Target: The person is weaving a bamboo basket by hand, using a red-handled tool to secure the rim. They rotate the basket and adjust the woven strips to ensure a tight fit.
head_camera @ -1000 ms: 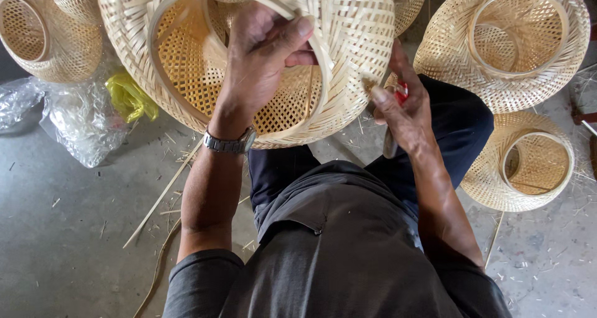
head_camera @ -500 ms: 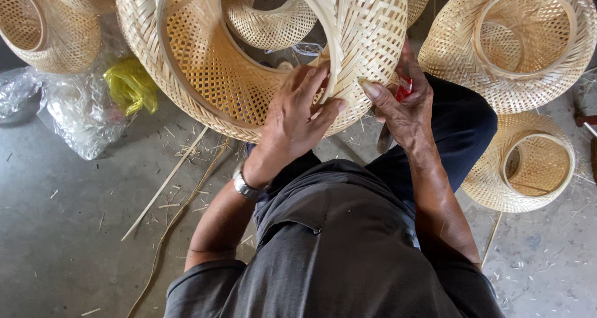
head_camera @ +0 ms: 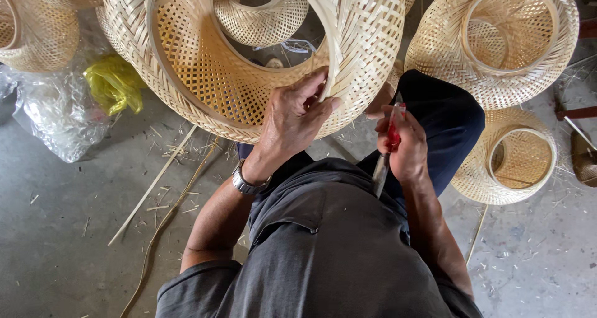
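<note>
Gripping the rim of the basket (head_camera: 249,63) over the lap, the left hand (head_camera: 292,122) steadies it while the right hand (head_camera: 404,147) clutches a knife (head_camera: 387,153), whose blade could slip and nick the weave.

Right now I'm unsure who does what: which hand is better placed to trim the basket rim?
Right. The right hand holds the red-handled knife beside the woven basket; the left hand grips its rim.

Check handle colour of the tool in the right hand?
Red handle, metal blade, on the tool in the right hand; head view.
</note>
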